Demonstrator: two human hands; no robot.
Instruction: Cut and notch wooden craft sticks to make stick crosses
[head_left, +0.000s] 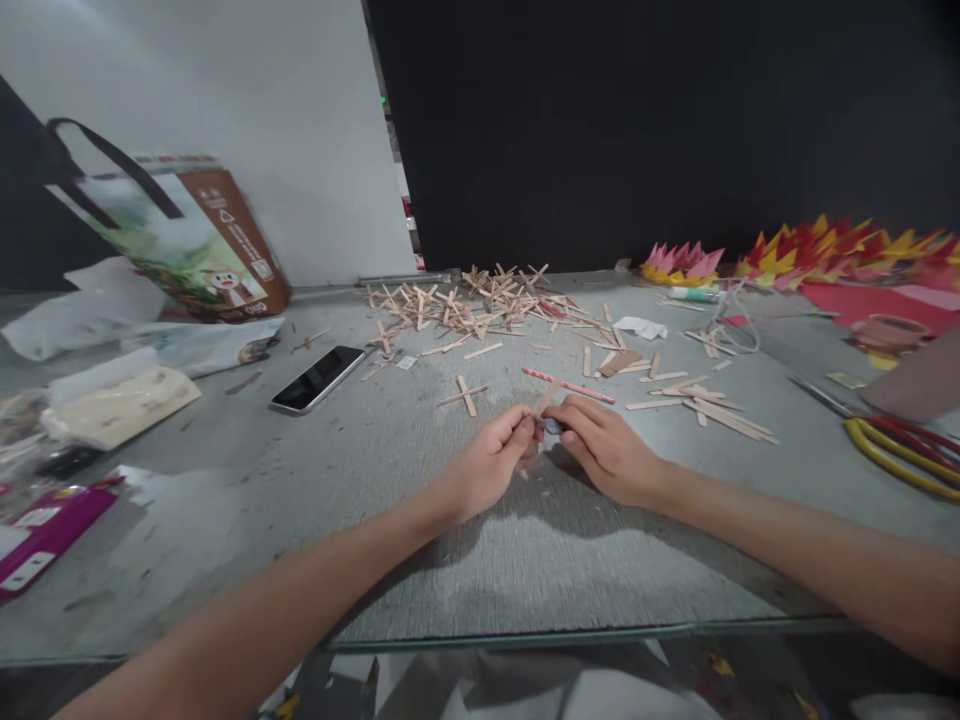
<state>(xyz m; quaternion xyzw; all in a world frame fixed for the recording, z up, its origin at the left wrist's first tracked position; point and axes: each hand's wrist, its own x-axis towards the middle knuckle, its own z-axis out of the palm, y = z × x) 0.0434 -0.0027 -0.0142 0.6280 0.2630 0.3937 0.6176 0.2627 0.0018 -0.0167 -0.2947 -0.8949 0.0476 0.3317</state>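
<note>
Near the middle of the grey table, my left hand (501, 455) pinches a wooden stick (547, 397) that points up and away. My right hand (609, 448) is closed around a small dark object (553, 426) beside the stick; its fingers hide most of it. Both hands almost touch at the fingertips. Just beyond them lies a red-and-white striped pencil (570, 386). A crossed pair of sticks (466, 395) rests to the left of the pencil. Loose flat sticks (720, 412) are spread to the right, and a heap of crossed sticks (450, 308) sits farther back.
A phone (319, 378) lies left of the hands, with a printed bag (202, 240) behind it. Scissors with yellow and red handles (892, 450) are at the right. Pink, red and yellow folded paper pieces (817, 255) stand at the back right.
</note>
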